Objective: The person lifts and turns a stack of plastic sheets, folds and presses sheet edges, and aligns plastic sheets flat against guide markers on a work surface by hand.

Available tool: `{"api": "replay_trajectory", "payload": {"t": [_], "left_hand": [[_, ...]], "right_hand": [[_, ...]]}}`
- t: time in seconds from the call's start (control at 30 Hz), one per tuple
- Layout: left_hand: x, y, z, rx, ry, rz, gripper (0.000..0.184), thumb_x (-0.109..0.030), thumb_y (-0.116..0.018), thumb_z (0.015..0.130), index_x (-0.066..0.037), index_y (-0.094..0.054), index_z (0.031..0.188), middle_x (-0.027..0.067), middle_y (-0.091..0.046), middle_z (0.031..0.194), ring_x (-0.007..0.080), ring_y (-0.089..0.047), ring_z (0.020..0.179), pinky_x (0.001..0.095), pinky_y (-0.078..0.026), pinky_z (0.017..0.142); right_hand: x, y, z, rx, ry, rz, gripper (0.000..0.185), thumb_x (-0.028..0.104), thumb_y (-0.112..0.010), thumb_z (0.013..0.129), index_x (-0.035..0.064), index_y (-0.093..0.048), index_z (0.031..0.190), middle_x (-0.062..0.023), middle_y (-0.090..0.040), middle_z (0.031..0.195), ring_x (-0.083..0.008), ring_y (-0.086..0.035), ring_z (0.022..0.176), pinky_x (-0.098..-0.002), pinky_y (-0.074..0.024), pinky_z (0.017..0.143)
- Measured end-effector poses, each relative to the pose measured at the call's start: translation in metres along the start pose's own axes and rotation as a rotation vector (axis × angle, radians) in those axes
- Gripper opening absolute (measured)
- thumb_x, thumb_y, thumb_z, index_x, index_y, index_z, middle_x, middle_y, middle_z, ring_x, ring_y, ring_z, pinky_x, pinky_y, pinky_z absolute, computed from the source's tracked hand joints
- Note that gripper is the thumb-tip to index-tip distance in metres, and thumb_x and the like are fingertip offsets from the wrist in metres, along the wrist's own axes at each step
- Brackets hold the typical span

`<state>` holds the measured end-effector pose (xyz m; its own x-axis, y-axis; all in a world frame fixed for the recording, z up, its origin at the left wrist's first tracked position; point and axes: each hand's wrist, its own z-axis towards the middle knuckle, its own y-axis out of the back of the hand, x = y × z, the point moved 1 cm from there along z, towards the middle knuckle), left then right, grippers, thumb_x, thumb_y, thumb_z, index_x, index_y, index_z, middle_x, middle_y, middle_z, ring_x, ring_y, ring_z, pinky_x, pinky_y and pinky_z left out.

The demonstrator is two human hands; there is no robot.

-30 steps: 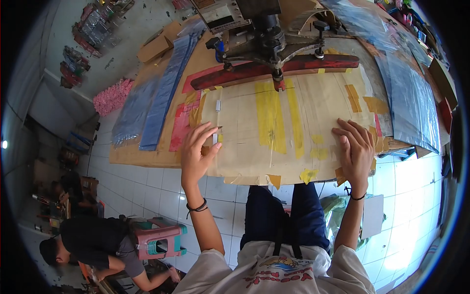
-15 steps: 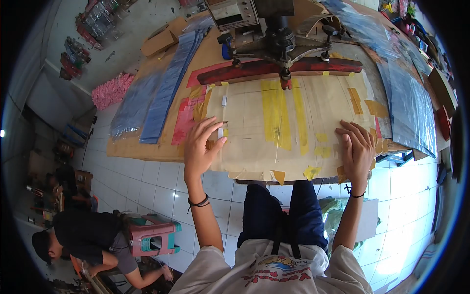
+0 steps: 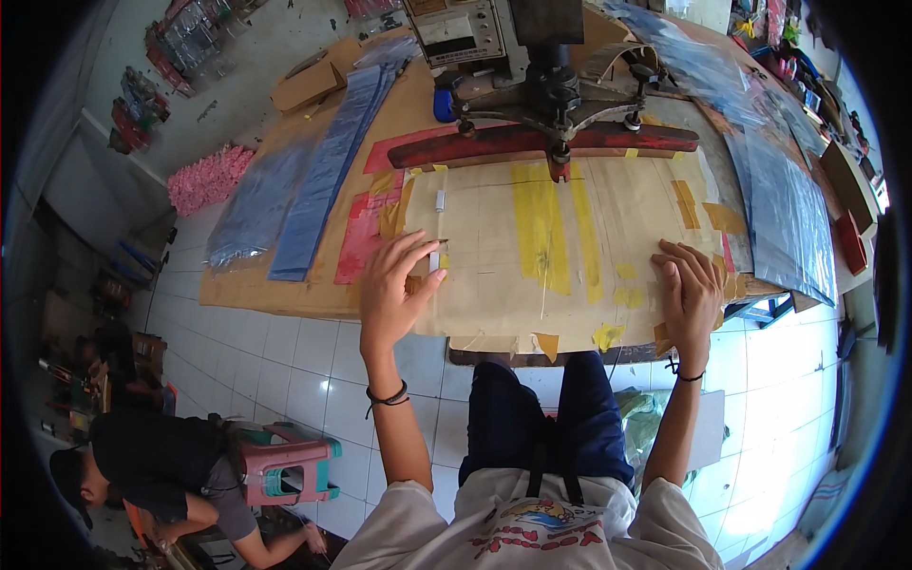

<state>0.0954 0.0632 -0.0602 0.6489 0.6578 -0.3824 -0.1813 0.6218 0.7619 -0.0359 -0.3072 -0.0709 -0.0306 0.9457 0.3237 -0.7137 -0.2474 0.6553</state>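
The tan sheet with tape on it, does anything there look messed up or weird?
A little. On the tan sheet, the yellow tape scrap by the near edge looks crumpled and ragged, while the long yellow strip looks neater. The orange-brown tape piece sits crookedly there too.

Yellow-striped beige sheet (image 3: 499, 233), dark red bar (image 3: 475, 144), bluish film (image 3: 328, 185)

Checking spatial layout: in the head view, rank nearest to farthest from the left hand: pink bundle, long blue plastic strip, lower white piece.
From the left hand:
1. Lower white piece, just to its right.
2. Long blue plastic strip, on the table, to the left.
3. Pink bundle, beyond the table's left edge.
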Motion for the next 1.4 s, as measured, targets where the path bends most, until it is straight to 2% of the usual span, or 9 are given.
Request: {"api": "replay_trajectory", "payload": {"t": [0.43,0.57,0.73,0.77,0.9,1.03,1.17,1.33,1.4], "left_hand": [[0.000,0.000,-0.001,-0.020,-0.011,-0.007,0.035,-0.031,-0.070,0.087,-0.011,-0.069,0.116,0.0090,-0.063,0.126,0.0305,-0.055,0.121,0.0445,-0.040,0.103],[-0.001,0.002,-0.002,-0.019,-0.007,-0.001,0.033,-0.024,-0.069,0.087,-0.010,-0.069,0.117,0.0088,-0.063,0.126,0.0293,-0.056,0.121,0.0412,-0.041,0.103],[0.000,0.002,-0.002,-0.021,-0.034,0.008,0.033,-0.025,-0.069,0.087,-0.010,-0.068,0.117,0.0092,-0.063,0.126,0.0295,-0.056,0.119,0.0414,-0.042,0.102],[0.000,0.002,-0.002,-0.023,-0.036,0.006,0.033,-0.025,-0.069,0.087,-0.010,-0.068,0.117,0.0093,-0.063,0.126,0.0296,-0.056,0.119,0.0414,-0.042,0.102],[0.003,0.002,-0.003,-0.025,-0.043,0.014,0.034,-0.025,-0.069,0.088,-0.010,-0.068,0.118,0.0095,-0.062,0.126,0.0298,-0.056,0.119,0.0417,-0.042,0.102],[0.002,0.001,-0.004,-0.022,-0.049,0.017,0.035,-0.026,-0.069,0.087,-0.010,-0.067,0.119,0.0097,-0.062,0.127,0.0300,-0.056,0.120,0.0422,-0.041,0.102],[0.001,0.001,-0.003,-0.014,-0.038,-0.017,0.039,-0.034,-0.068,0.088,-0.011,-0.067,0.119,0.0104,-0.062,0.126,0.0314,-0.054,0.121,0.0449,-0.039,0.103],[0.004,0.001,-0.002,-0.018,-0.044,-0.049,0.038,-0.032,-0.069,0.087,-0.010,-0.067,0.119,0.0107,-0.062,0.126,0.0311,-0.055,0.121,0.0452,-0.039,0.104],[0.003,0.001,-0.003,-0.017,-0.042,-0.067,0.038,-0.031,-0.069,0.087,-0.010,-0.067,0.119,0.0105,-0.063,0.126,0.0305,-0.055,0.122,0.0454,-0.039,0.104]], "right_hand": [[0.003,0.004,0.001,0.039,-0.092,0.116,0.021,0.019,-0.057,0.095,0.0061,-0.073,0.090,-0.0048,-0.072,0.106,-0.0265,-0.062,0.110,-0.0399,-0.0430,0.096],[0.007,0.019,0.012,0.263,-0.146,0.212,0.022,0.022,-0.059,0.095,0.0081,-0.069,0.108,-0.0090,-0.066,0.121,-0.0297,-0.055,0.120,-0.0411,-0.0390,0.102],[0.026,0.004,0.027,0.447,-0.011,0.098,0.042,0.028,-0.061,0.093,0.0089,-0.056,0.130,-0.0191,-0.048,0.142,-0.0349,-0.042,0.134,-0.0436,-0.0309,0.112],[0.029,-0.005,0.030,0.495,0.015,0.081,0.047,0.032,-0.060,0.094,0.0086,-0.052,0.135,-0.0223,-0.043,0.146,-0.0377,-0.036,0.138,-0.0485,-0.0267,0.114],[0.055,-0.034,0.037,0.547,0.010,-0.017,0.051,0.042,-0.050,0.098,0.0121,-0.050,0.139,-0.0216,-0.038,0.151,-0.0399,-0.028,0.143,-0.0589,-0.0153,0.117],[0.065,-0.050,0.032,0.506,0.088,-0.062,0.053,0.047,-0.044,0.100,0.0174,-0.048,0.144,-0.0182,-0.035,0.155,-0.0378,-0.025,0.146,-0.0584,-0.0116,0.118],[0.057,-0.047,0.032,0.503,0.143,-0.064,0.051,0.046,-0.043,0.101,0.0188,-0.048,0.144,-0.0162,-0.036,0.154,-0.0365,-0.027,0.145,-0.0577,-0.0123,0.119],[0.043,-0.039,0.030,0.529,0.144,-0.048,0.052,0.047,-0.042,0.101,0.0195,-0.047,0.144,-0.0156,-0.036,0.155,-0.0361,-0.026,0.146,-0.0574,-0.0114,0.119],[0.040,-0.024,0.017,0.510,0.157,-0.063,0.050,0.046,-0.046,0.099,0.0201,-0.050,0.142,-0.0155,-0.039,0.153,-0.0352,-0.031,0.144,-0.0557,-0.0159,0.118]]}}
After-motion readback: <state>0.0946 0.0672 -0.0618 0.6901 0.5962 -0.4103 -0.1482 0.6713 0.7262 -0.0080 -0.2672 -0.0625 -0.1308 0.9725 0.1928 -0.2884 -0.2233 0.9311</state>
